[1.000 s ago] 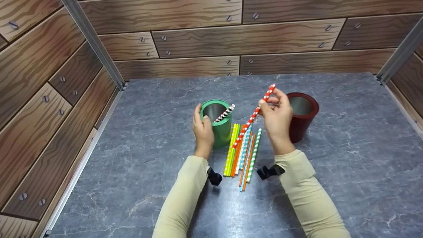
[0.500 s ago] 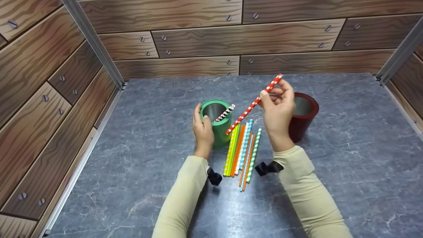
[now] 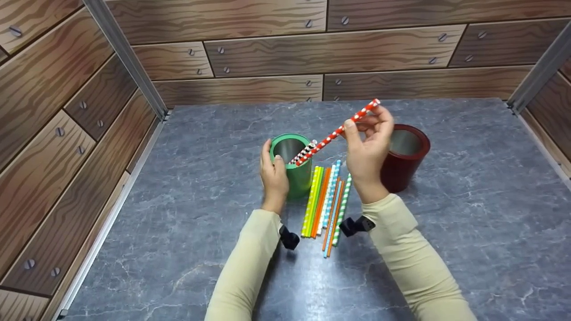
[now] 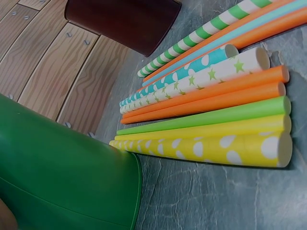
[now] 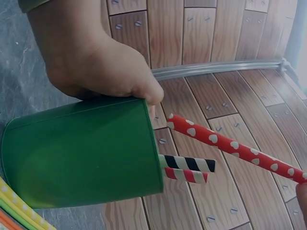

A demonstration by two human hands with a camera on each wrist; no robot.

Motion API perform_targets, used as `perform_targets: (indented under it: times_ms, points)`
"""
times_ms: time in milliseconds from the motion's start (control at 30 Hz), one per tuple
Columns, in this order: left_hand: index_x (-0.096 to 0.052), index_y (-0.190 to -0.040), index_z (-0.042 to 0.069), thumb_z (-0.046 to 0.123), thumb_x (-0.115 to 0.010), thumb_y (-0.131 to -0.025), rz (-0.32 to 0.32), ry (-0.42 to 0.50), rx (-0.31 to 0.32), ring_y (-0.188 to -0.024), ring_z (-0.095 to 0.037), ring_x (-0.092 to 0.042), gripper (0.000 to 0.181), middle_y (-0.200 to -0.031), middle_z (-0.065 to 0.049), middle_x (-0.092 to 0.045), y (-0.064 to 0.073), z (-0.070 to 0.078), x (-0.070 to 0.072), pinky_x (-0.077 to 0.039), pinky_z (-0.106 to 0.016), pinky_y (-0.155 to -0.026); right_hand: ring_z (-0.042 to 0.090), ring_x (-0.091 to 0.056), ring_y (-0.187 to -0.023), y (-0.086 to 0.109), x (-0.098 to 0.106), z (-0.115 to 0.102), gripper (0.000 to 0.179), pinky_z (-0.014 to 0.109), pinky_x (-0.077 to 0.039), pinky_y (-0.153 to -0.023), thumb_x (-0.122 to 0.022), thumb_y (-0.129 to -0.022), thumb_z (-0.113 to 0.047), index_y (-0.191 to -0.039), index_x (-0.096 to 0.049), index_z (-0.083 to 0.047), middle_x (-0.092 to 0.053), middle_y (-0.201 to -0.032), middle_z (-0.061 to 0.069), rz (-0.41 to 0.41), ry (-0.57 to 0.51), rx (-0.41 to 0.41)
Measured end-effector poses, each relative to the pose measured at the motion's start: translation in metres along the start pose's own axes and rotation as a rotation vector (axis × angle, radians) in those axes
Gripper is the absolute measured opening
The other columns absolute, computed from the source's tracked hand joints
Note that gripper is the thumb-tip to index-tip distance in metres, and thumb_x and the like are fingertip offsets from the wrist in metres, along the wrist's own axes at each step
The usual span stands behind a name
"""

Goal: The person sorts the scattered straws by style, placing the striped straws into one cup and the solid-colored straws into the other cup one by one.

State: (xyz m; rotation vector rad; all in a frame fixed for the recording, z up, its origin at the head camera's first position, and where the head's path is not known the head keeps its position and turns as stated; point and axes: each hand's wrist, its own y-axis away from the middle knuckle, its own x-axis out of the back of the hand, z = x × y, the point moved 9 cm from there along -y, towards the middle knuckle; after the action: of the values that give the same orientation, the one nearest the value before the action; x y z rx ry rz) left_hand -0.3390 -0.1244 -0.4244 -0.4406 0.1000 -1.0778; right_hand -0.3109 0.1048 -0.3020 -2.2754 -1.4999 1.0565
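My left hand (image 3: pixel 274 180) grips the side of a green cup (image 3: pixel 299 180), thumb by the near rim. Two paper straws lean inside that cup; the right wrist view shows a black-striped straw (image 5: pixel 199 164) and a red-striped straw (image 5: pixel 194 176) poking out. Between thumb and fingers, my right hand (image 3: pixel 369 154) pinches a red paper straw (image 3: pixel 335 133) with white hearts, held at a slant. Its lower end is just above the cup's mouth, apart from the rim in the right wrist view. On the table, several colourful straws (image 4: pixel 206 115) lie side by side between my arms.
A dark red cup (image 3: pixel 403 167) stands upright just right of my right hand. Wood-patterned walls (image 3: pixel 267 49) border the grey marbled table (image 3: pixel 169 223) at the back and sides. Each wrist wears a small black camera, such as the left one's camera (image 3: pixel 290 240).
My right hand has raised the red straw from over the loose straws, tilted it flatter, and brought its lower end left over the green cup. My left hand stays put.
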Motion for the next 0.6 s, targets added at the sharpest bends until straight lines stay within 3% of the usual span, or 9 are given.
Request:
perform_targets:
  times_ms: [333, 600]
  points:
    - [-0.039, -0.138, 0.009, 0.013, -0.037, -0.090, -0.001, -0.004, 0.004, -0.129, -0.023, -0.038, 0.049, -0.140, -0.011, -0.043, -0.001, -0.001, 0.001, -0.031, -0.042, -0.105, 0.014, -0.054, -0.078, 0.019, -0.010, -0.003, 0.043, 0.020, -0.047, -0.058, -0.061, -0.078, 0.010, -0.114, -0.038, 0.008, -0.050, -0.091, 0.001, -0.027, 0.099, 0.135]
    - [-0.037, -0.140, 0.011, 0.015, -0.036, -0.091, -0.011, 0.007, 0.005, -0.131, -0.023, -0.036, 0.049, -0.141, -0.010, -0.041, 0.000, -0.001, -0.001, -0.031, -0.043, -0.105, 0.010, -0.057, -0.083, 0.034, -0.017, 0.001, 0.043, 0.019, -0.050, -0.061, -0.061, -0.078, 0.013, -0.112, -0.035, 0.012, -0.051, -0.094, -0.005, -0.087, 0.133, 0.233]
